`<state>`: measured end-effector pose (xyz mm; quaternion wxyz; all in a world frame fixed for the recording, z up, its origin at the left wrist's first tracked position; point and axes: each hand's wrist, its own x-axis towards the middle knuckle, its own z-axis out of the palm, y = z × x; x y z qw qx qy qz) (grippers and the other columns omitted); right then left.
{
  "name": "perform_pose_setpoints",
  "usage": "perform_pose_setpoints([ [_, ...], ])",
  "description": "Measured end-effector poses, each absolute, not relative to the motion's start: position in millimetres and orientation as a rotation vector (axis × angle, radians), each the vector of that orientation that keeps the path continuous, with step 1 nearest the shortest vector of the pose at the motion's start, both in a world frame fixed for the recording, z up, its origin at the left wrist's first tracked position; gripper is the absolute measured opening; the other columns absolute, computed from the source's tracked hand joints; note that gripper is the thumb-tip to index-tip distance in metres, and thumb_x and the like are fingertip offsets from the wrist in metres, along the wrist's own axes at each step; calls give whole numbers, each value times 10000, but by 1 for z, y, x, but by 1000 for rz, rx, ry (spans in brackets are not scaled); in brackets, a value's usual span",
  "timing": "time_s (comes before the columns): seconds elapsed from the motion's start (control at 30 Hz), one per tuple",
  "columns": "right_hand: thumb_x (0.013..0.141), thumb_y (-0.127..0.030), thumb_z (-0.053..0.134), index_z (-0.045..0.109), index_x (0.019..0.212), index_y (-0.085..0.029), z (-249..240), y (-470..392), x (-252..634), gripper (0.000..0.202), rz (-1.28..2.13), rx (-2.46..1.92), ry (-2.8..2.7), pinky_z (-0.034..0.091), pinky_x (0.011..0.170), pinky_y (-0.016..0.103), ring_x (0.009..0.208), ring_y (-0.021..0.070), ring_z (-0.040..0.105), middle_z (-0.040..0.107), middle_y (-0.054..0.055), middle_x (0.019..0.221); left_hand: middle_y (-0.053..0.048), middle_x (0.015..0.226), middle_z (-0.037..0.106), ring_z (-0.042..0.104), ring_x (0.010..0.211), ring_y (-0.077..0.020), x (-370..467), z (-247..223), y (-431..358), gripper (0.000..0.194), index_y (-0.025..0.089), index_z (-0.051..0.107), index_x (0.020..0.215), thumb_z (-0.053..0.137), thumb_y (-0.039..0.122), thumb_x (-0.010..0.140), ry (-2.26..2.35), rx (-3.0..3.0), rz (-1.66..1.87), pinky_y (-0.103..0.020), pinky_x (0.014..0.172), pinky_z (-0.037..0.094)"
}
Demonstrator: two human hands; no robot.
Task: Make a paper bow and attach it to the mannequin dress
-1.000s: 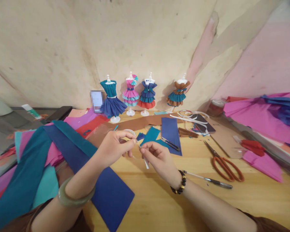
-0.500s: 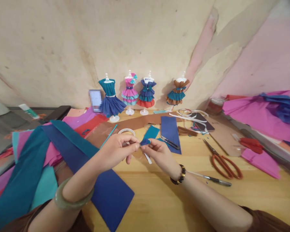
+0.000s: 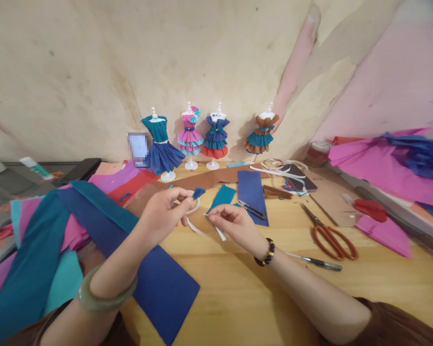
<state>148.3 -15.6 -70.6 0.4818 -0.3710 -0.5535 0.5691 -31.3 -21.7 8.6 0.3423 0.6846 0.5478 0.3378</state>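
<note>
Between the thumb and fingers of my left hand point(image 3: 166, 211) is a small folded piece of blue crepe paper point(image 3: 199, 193), its end sticking out to the right. My right hand point(image 3: 236, 226) pinches a thin white strip point(image 3: 221, 234), which hangs below the fingertips. A gap separates the two hands over the wooden table. Just behind my left fingers lies a ring of white tape point(image 3: 195, 227), partly hidden. A teal paper piece point(image 3: 223, 197) and black thread snips point(image 3: 251, 209) on a blue paper strip point(image 3: 254, 185) lie beyond my right hand.
Several small dress forms in paper dresses, such as the teal and blue dress point(image 3: 162, 144), stand along the wall. Orange-handled scissors point(image 3: 334, 240) and a pen point(image 3: 321, 263) lie at right. Long paper strips, including a blue strip point(image 3: 169, 288), cover the left side.
My hands have drawn apart. My left hand moved left with the blue paper piece, which both hands were touching before; my right hand keeps only the white strip. The view shifted slightly.
</note>
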Motion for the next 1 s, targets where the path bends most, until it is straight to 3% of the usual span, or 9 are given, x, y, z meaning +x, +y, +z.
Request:
perform_pose_setpoints([
  [0.43, 729, -354, 684, 594, 688, -178, -61, -30, 140, 202, 1455, -880, -1178, 333, 444, 216, 438, 77, 427, 536, -47, 521, 30, 585, 609, 598, 482, -99, -17, -13, -24, 152, 167, 656, 762, 555, 264, 823, 1372, 1823, 924, -185, 480, 426],
  [0.67, 765, -293, 644, 609, 741, -178, -69, -29, 142, 123, 1503, -699, -1122, 367, 505, 231, 495, 86, 455, 554, -37, 587, 38, 545, 596, 566, 455, -97, -11, -14, -27, 153, 166, 651, 736, 540, 226, 821, 1344, 1869, 961, -187, 454, 399],
  [1.0, 761, -424, 701, 545, 673, -180, -65, -30, 137, 303, 1412, -820, -1158, 317, 477, 211, 464, 65, 410, 500, -59, 543, 52, 488, 553, 524, 432, -80, -8, -10, -31, 168, 163, 665, 735, 521, 176, 821, 1310, 1841, 938, -170, 436, 392],
])
